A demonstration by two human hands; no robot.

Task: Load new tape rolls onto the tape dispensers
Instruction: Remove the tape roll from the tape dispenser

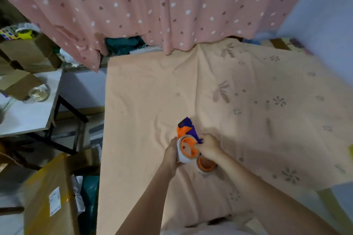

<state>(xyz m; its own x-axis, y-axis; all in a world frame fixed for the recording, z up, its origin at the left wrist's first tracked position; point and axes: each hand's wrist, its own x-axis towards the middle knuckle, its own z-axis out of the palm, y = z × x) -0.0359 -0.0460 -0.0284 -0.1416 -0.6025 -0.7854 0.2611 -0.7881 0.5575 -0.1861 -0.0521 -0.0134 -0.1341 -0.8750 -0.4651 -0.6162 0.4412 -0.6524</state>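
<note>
Left hand [172,155] wrapped around tape roll [184,155] on dispenser [186,129]; right hand [207,146] pinching its rim. Risk: roll seated crooked, jamming on hub, through uneven pressing.

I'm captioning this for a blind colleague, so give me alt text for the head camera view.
Two bare hands work at an orange and purple tape dispenser over a peach cloth-covered table: the left hand grips a tape roll on it and the right hand pinches at the roll's rim. A second orange-cored roll lies just below. A pink dotted curtain hangs behind.
</note>
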